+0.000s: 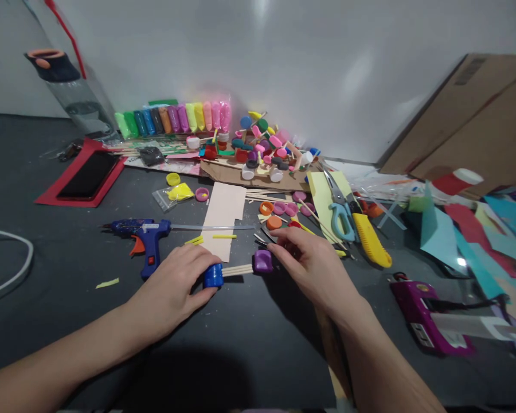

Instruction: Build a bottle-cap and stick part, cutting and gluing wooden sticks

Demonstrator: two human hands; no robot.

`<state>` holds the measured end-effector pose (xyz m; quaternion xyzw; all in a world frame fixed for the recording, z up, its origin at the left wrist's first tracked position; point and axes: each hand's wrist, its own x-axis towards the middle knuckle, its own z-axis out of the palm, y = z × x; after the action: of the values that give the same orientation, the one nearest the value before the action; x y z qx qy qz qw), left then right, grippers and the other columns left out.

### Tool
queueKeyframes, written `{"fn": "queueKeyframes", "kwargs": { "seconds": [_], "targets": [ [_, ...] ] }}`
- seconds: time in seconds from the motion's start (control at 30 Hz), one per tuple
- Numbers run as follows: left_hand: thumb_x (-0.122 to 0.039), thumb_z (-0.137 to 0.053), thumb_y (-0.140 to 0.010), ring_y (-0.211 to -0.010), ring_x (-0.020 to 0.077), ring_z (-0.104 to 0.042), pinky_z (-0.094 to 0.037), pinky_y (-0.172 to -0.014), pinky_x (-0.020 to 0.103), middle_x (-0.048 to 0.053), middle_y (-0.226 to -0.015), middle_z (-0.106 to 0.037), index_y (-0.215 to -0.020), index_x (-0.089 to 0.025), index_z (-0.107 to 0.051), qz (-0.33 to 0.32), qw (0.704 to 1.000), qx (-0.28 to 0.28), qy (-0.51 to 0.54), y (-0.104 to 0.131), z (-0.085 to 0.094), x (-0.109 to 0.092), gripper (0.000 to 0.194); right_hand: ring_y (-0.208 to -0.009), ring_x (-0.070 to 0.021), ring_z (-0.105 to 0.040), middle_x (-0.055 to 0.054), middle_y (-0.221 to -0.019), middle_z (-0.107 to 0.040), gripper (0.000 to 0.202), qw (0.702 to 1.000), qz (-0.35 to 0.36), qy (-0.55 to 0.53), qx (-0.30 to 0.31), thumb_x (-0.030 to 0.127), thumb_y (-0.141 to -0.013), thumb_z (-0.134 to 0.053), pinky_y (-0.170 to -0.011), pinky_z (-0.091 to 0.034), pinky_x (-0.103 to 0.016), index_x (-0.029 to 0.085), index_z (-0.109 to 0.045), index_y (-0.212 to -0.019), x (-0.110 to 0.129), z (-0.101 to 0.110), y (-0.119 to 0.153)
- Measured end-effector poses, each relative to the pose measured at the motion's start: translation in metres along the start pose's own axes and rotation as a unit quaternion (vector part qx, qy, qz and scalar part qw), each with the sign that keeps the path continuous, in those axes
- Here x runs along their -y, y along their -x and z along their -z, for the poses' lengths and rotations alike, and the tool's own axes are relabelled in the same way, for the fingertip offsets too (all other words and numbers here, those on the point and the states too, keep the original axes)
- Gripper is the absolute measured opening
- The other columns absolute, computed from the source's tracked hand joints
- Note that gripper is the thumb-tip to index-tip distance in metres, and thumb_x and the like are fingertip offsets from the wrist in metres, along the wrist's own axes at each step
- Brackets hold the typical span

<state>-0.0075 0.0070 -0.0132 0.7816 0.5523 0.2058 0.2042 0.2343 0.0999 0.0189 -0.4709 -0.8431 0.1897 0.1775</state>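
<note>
Between the thumb and fingers of my left hand (pixel 183 281) is a blue piece (pixel 214 276). Pale wooden sticks (pixel 237 270) run from it to a purple piece (pixel 263 261) on the right. My right hand (pixel 312 264) is just right of the purple piece, thumb and forefinger pinched on thin tweezers (pixel 262 238) whose two tips point left, above the purple piece. Nothing shows between the tips. Behind the hands lie a cream card (pixel 223 206) and a small yellow strip (pixel 224 236).
A blue glue gun (pixel 150 235) lies left, beyond my left hand. Scissors (pixel 341 215) and a yellow cutter (pixel 372 241) lie behind my right hand. A purple device (pixel 425 315) sits at the right, a bottle (pixel 75 97) at the back left. Bottle caps (pixel 274 222) lie mid-table.
</note>
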Motion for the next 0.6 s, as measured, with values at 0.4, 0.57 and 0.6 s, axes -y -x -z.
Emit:
{"fn": "queueKeyframes", "kwargs": {
  "seconds": [0.4,0.57,0.6],
  "targets": [
    [-0.033,-0.06,-0.091,-0.107,0.028,-0.058,-0.045,-0.093,0.046,0.01,-0.115,-0.067,-0.113,-0.02,-0.06,0.028,0.998,0.033,-0.043,-0.0017,0.0046,-0.0026,0.025,-0.078,-0.0206,-0.064,-0.006,-0.092,-0.073,0.016,1.0,-0.001,0.009,0.009,0.028,-0.092,-0.058,-0.069,-0.044,-0.03,0.018,-0.068,-0.099,0.0002,0.0016,0.0002],
    [-0.038,-0.062,-0.09,-0.108,0.0288,-0.059,-0.045,-0.093,0.047,0.009,-0.116,-0.067,-0.113,-0.021,-0.06,0.022,0.998,0.035,-0.056,-0.0016,0.004,-0.0051,0.029,-0.077,-0.0199,-0.064,-0.007,-0.093,-0.073,0.015,1.0,0.008,0.013,0.005,0.028,-0.092,-0.058,-0.069,-0.044,-0.03,0.018,-0.068,-0.098,0.0016,0.0023,0.0003],
    [-0.041,-0.063,-0.089,-0.108,0.0295,-0.059,-0.045,-0.092,0.047,0.01,-0.117,-0.067,-0.115,-0.021,-0.059,0.022,0.997,0.029,-0.064,-0.0014,0.0044,-0.0055,0.033,-0.077,-0.0198,-0.064,-0.007,-0.093,-0.073,0.015,1.0,0.009,0.014,0.002,0.028,-0.092,-0.057,-0.069,-0.044,-0.03,0.018,-0.068,-0.098,0.0014,0.0025,0.0002]
  ]
}}
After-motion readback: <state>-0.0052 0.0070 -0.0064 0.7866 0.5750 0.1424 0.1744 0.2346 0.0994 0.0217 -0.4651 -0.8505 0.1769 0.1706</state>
